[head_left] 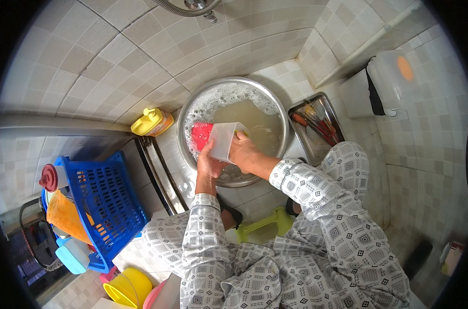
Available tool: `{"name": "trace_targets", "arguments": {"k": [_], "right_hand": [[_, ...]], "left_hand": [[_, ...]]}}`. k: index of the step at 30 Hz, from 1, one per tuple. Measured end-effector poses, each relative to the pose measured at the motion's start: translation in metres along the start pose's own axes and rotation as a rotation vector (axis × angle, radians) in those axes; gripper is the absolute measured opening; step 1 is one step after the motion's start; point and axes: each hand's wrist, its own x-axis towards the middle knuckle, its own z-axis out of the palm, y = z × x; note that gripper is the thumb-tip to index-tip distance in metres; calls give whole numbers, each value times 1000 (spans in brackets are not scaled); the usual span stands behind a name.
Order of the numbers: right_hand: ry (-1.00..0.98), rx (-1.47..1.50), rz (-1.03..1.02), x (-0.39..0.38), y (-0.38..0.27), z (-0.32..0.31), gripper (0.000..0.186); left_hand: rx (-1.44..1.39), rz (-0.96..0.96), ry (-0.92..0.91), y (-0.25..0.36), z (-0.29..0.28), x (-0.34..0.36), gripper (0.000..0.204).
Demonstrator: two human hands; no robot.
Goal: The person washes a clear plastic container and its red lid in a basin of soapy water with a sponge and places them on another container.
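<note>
Over a round steel basin [233, 80] of cloudy, foamy water, my left hand [209, 164] grips a translucent plastic container [224, 138] from its near side. The container is tilted above the water. My right hand [246, 154] is closed at its right side, the fingers partly hidden. A small yellow-green bit shows by those fingertips, too little to name. Something bright red [201, 135] with foam on it lies against the container's left side; whether it is part of the container I cannot tell.
Right of the basin is a steel tray [302, 135] with orange-handled utensils. A yellow bottle [151, 122] stands at its left. Further left, a blue basket [107, 198] holds plastic containers, with a yellow bucket [128, 288] below. A green stool [267, 224] is between my legs. Tiled walls enclose the corner.
</note>
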Motion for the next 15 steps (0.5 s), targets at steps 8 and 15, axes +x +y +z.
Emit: {"name": "trace_targets", "arguments": {"k": [8,15], "right_hand": [[190,668,-36,-14,13,10,98],[339,714,-220,-11,11,10,100]], "left_hand": [[-125,-35,13,-4,15,-7,67],[-259,-98,-60,-5,3,-3,54]]}}
